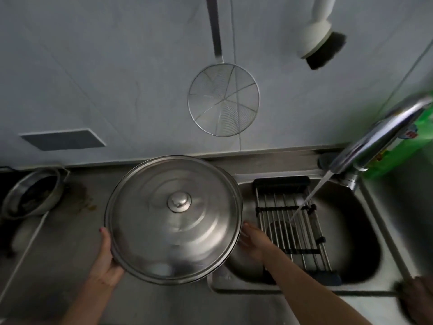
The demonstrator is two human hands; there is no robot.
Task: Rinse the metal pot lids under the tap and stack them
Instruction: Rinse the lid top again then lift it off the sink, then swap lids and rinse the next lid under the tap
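A large round metal pot lid (173, 219) with a knob in its middle is held over the counter at the sink's left edge, knob side up. My left hand (106, 256) grips its left rim. My right hand (251, 240) holds its right rim over the sink. A second lid's rim seems to show just under the right side of the first. The tap (379, 134) at the right runs, and its stream falls onto a wire rack (293, 221) across the sink, apart from the lid.
The steel sink (351, 231) fills the right half. A metal bowl (32, 193) sits at the counter's far left. On the wall hang a wire skimmer (223, 99) and a white brush (321, 41). A green bottle (412, 141) stands behind the tap. A dark scrubber (417, 301) lies front right.
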